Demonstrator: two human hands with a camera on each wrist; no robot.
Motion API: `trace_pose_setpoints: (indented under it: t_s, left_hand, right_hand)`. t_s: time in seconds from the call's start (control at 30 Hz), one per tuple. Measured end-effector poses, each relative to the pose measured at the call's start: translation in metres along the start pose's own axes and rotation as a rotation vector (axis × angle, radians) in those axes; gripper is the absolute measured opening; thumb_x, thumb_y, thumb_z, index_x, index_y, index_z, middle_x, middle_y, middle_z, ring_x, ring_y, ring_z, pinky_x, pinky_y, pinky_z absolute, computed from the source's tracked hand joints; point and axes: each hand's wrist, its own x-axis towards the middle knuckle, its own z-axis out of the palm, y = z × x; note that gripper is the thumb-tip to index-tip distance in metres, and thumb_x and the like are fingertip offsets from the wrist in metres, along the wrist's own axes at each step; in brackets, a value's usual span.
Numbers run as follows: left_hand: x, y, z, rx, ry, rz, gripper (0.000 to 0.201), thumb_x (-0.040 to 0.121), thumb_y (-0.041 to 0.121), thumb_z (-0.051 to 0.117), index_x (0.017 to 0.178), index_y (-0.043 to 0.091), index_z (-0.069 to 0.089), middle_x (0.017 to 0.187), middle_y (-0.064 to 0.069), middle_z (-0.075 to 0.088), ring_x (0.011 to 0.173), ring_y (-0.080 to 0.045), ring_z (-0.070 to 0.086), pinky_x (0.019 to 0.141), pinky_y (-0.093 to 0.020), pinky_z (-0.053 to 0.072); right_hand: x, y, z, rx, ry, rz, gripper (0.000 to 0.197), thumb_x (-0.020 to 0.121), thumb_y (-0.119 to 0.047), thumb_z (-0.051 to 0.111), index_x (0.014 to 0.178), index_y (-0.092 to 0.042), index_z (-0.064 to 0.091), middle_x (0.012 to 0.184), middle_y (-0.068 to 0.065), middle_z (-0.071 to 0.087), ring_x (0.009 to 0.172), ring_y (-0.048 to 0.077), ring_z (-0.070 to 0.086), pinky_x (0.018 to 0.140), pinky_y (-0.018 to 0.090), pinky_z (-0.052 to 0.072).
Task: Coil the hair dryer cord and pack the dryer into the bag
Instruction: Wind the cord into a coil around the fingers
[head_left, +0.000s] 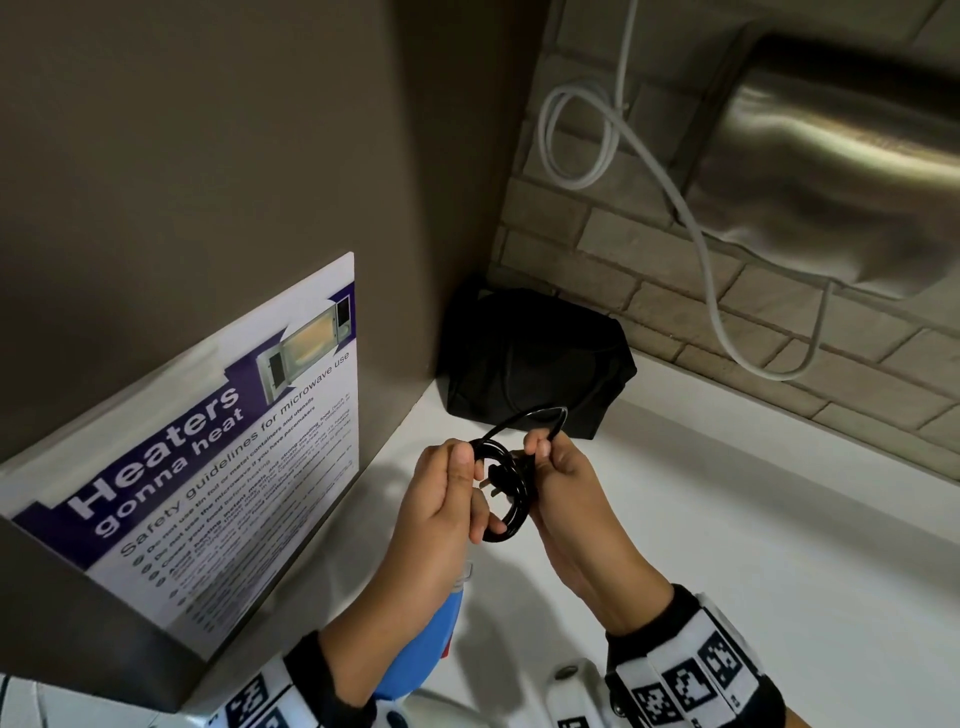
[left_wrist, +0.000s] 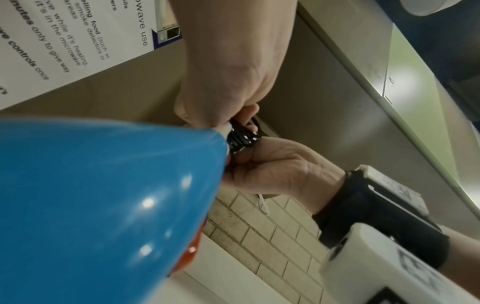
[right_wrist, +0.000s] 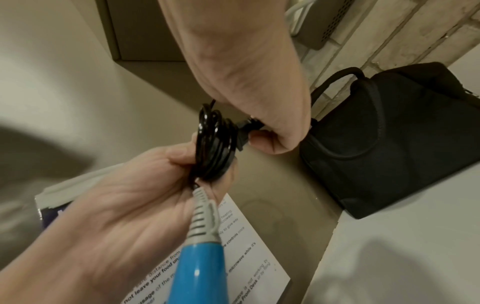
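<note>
Over the white counter (head_left: 727, 519) my left hand (head_left: 452, 483) grips a small coil of black cord (head_left: 506, 499), fingers curled round its loops. My right hand (head_left: 545, 457) pinches the cord's plug end (right_wrist: 249, 127) at the coil's right side, with one loose loop arching above. The blue hair dryer (head_left: 426, 649) sits under my left forearm. Its grey strain relief (right_wrist: 203, 218) runs up into the coil (right_wrist: 215, 139). The dryer body (left_wrist: 103, 205) fills the left wrist view. The black bag (head_left: 535, 358) stands in the corner behind my hands; its opening cannot be made out.
A brown cabinet side with a microwave safety poster (head_left: 218, 467) closes off the left. A brick wall (head_left: 649, 312) runs behind the counter. A steel appliance (head_left: 841, 156) hangs at upper right, its white cable (head_left: 727, 291) looping down the wall.
</note>
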Motion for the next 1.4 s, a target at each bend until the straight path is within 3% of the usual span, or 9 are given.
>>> trace_pose_setpoints:
  t_s: [0.17,0.3,0.53,0.67,0.8,1.03,1.2,1.3,1.4]
  left_hand:
    - [0.002,-0.002,0.004,0.067,0.037,0.024,0.031,0.098,0.035,0.031,0.085,0.011,0.047,0.059,0.001,0.042,0.044,-0.005,0.047,0.052,-0.015,0.042]
    - [0.005,-0.003,0.002,0.106,0.078,0.038,0.03,0.098,0.03,0.033,0.08,0.012,0.048,0.063,-0.002,0.041,0.038,0.0,0.043,0.046,-0.01,0.038]
    - [0.004,0.0,0.005,0.048,0.073,0.03,0.026,0.099,0.023,0.035,0.082,0.012,0.051,0.089,-0.011,0.046,0.06,-0.007,0.048,0.044,-0.007,0.04]
    - [0.01,0.002,0.006,-0.116,0.056,-0.1,0.016,0.099,0.006,0.036,0.089,0.01,0.048,0.067,-0.01,0.047,0.036,0.001,0.045,0.038,-0.01,0.038]
    - [0.015,-0.001,0.002,0.014,0.079,-0.116,0.024,0.099,0.02,0.038,0.087,0.004,0.051,0.054,-0.004,0.049,0.033,0.0,0.045,0.038,-0.012,0.038]
    - [0.023,-0.008,0.002,0.035,0.055,-0.149,0.029,0.099,0.025,0.038,0.079,0.009,0.051,0.034,0.007,0.042,0.037,-0.007,0.043,0.051,-0.023,0.041]
    - [0.021,-0.006,0.005,0.032,0.015,-0.093,0.034,0.1,0.031,0.034,0.077,0.018,0.056,0.037,0.009,0.045,0.044,-0.008,0.043,0.044,-0.011,0.038]
    - [0.026,-0.01,0.003,0.046,0.015,-0.103,0.035,0.1,0.035,0.032,0.076,0.024,0.056,0.043,0.007,0.043,0.049,-0.01,0.046,0.053,-0.015,0.041]
    - [0.033,-0.013,0.001,0.03,0.007,-0.127,0.034,0.101,0.031,0.032,0.078,0.02,0.055,0.046,0.002,0.041,0.053,-0.014,0.047,0.061,-0.023,0.042]
  right_hand:
    - [-0.008,-0.007,0.003,0.132,-0.259,0.084,0.032,0.104,-0.008,0.024,0.09,-0.003,0.053,0.063,0.016,0.058,0.048,0.024,0.054,0.049,0.027,0.044]
    - [-0.007,-0.008,-0.003,0.198,-0.272,0.158,0.024,0.101,-0.009,0.038,0.094,0.0,0.06,0.07,0.01,0.066,0.06,0.024,0.062,0.066,0.035,0.052]
    - [-0.012,-0.009,-0.009,0.15,-0.33,0.217,0.033,0.093,0.003,0.039,0.073,-0.003,0.065,0.071,0.015,0.067,0.061,0.023,0.066,0.071,0.034,0.056]
    - [-0.017,-0.014,-0.014,0.264,-0.394,0.242,0.035,0.099,-0.019,0.036,0.085,-0.001,0.062,0.077,0.016,0.062,0.065,0.021,0.066,0.078,0.033,0.052]
    - [-0.024,-0.011,-0.015,0.157,-0.462,0.084,0.018,0.09,-0.027,0.059,0.088,-0.009,0.06,0.073,0.001,0.064,0.074,0.017,0.063,0.094,0.047,0.041]
    - [-0.018,0.0,-0.012,-0.029,-0.294,-0.09,0.012,0.089,-0.007,0.061,0.099,0.0,0.059,0.073,0.001,0.067,0.074,0.012,0.064,0.072,0.017,0.049]
    - [-0.001,0.015,-0.002,-0.386,-0.04,-0.332,0.012,0.084,-0.017,0.063,0.094,-0.013,0.058,0.089,0.011,0.064,0.083,0.026,0.062,0.074,0.034,0.049]
    - [0.004,0.017,0.002,-0.522,0.031,-0.461,0.042,0.085,-0.009,0.062,0.121,-0.025,0.046,0.091,-0.003,0.061,0.085,0.008,0.06,0.073,0.017,0.046]
    - [0.006,0.022,0.005,-0.558,0.049,-0.58,0.08,0.089,-0.006,0.056,0.146,-0.036,0.009,0.089,-0.004,0.06,0.081,0.009,0.06,0.067,0.013,0.047]
